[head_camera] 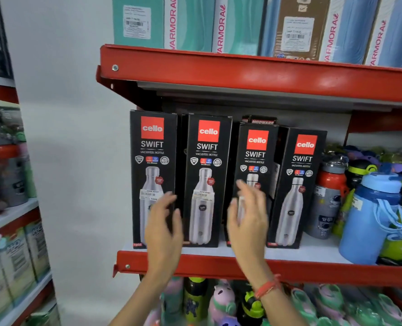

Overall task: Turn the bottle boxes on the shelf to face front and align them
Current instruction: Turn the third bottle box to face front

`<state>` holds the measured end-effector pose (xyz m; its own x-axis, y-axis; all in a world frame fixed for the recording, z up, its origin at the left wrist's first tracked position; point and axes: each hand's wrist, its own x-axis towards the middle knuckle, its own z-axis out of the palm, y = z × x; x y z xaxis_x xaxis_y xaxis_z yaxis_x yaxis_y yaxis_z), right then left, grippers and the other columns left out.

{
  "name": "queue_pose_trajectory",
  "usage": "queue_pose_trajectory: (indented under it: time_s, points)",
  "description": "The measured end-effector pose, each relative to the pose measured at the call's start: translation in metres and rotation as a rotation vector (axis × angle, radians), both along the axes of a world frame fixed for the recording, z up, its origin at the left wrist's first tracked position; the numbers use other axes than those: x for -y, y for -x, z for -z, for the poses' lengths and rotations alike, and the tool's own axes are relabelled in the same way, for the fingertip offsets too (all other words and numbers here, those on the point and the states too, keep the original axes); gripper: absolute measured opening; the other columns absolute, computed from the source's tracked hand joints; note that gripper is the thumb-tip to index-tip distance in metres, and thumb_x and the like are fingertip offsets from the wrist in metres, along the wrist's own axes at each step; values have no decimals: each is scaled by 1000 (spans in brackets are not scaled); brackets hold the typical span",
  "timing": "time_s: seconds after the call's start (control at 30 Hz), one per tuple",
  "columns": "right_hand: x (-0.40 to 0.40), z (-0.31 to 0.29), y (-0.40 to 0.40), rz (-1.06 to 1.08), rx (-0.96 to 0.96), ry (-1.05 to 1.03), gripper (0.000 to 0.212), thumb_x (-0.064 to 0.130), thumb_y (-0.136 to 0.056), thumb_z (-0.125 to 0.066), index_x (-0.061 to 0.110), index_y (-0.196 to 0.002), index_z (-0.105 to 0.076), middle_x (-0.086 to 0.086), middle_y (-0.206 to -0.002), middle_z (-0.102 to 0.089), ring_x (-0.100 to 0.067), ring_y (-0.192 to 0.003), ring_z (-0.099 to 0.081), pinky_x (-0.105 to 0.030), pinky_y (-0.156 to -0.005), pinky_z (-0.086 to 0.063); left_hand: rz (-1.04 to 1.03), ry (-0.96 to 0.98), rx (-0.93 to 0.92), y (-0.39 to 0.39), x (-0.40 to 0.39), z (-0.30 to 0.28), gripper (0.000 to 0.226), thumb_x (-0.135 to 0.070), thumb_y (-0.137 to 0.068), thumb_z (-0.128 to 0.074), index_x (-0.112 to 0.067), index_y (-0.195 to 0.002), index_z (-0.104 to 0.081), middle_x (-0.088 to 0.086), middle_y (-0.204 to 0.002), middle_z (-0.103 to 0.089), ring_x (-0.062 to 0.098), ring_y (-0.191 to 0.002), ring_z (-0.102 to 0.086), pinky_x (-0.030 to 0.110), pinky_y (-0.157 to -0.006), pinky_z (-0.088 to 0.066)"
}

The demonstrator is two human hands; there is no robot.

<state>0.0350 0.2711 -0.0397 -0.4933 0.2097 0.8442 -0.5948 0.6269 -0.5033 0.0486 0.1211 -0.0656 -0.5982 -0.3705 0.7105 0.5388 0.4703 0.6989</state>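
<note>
Several black Cello Swift bottle boxes stand upright on the red-edged shelf [218, 264], fronts facing me. The leftmost box [151, 161] and the second box [207, 165] stand close together. A third box [256, 156] sits a little further back, and the fourth box [301, 175] leans slightly. My left hand [164, 222] hovers open in front of the gap between the first two boxes. Over the lower part of the third box, my right hand [248, 220] is open with fingers spread. Neither hand grips a box.
Loose bottles stand right of the boxes: a red-capped grey one [328, 196] and a blue one [369, 215]. Another dark box [262, 121] peeks out behind the row. Teal and blue boxes [195, 22] fill the upper shelf; children's bottles [223, 302] fill the lower one.
</note>
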Motion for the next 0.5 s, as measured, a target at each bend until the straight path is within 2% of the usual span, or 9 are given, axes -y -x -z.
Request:
queue_pose_trajectory:
  time_s: [0.03, 0.1, 0.17, 0.2, 0.27, 0.33, 0.37, 0.43, 0.5]
  points:
    - [15, 7, -1, -149, 82, -29, 39, 12, -94, -52, 17, -133, -50, 2, -120, -57, -13, -108, -60, -37, -95, -52, -64, -23, -6, 0, 12, 4, 33, -13, -94, -48, -16, -127, -49, 0, -132, -51, 14, -122, -50, 41, -106, -43]
    - [46, 19, -5, -387, 318, -107, 49, 21, -96, -50, 26, -143, -36, 4, -128, -58, -11, -114, -58, -39, -101, -48, -124, -88, 37, 1, 29, 9, 39, -24, -96, -42, -14, -133, -41, 7, -138, -41, 18, -128, -39, 47, -110, -37]
    - [70, 28, -6, -451, 482, -191, 63, 24, -98, -46, 32, -150, -12, -2, -137, -54, -15, -118, -56, -39, -104, -45, -166, -113, 101, -1, 41, 13, 56, -45, -93, -32, -15, -140, -33, 13, -142, -35, 21, -133, -29, 41, -115, -25]
    - [79, 31, -5, -441, 518, -223, 68, 23, -98, -44, 33, -151, -3, -7, -133, -56, -19, -114, -58, -38, -100, -47, -194, -115, 132, -2, 47, 14, 63, -51, -91, -27, -17, -144, -29, 15, -143, -32, 23, -134, -25, 35, -114, -19]
    - [91, 36, -4, -404, 542, -257, 73, 22, -98, -42, 33, -150, 8, -10, -103, -64, -19, -89, -62, -30, -80, -51, -162, -104, 195, -5, 59, 16, 63, -53, -93, -25, -24, -148, -19, 14, -147, -27, 23, -137, -23, 28, -106, -15]
    - [100, 38, -2, -403, 557, -273, 78, 20, -97, -40, 36, -148, 17, 1, -75, -51, -8, -60, -49, -18, -56, -42, -8, -37, 283, -7, 68, 18, 57, -49, -97, -23, -32, -150, -10, 6, -155, -24, 21, -140, -26, 23, -103, -18]
    - [104, 39, -2, -404, 567, -287, 81, 20, -96, -41, 38, -146, 21, 5, -77, -44, -6, -56, -42, -17, -53, -36, 44, 21, 319, -9, 72, 19, 54, -45, -98, -22, -35, -150, -8, 0, -156, -26, 20, -141, -29, 23, -102, -22]
    - [109, 41, 0, -381, 562, -296, 84, 20, -95, -41, 40, -144, 24, 3, -89, -40, -9, -63, -41, -21, -60, -35, 60, 110, 350, -9, 79, 21, 51, -40, -99, -21, -37, -149, -8, -4, -153, -35, 23, -135, -41, 28, -101, -32]
    - [110, 42, 0, -341, 543, -285, 82, 23, -95, -41, 42, -144, 23, 3, -86, -42, -10, -66, -42, -27, -65, -35, 24, 154, 348, -10, 85, 22, 49, -40, -100, -20, -41, -147, -10, 4, -138, -56, 30, -110, -60, 32, -84, -43]
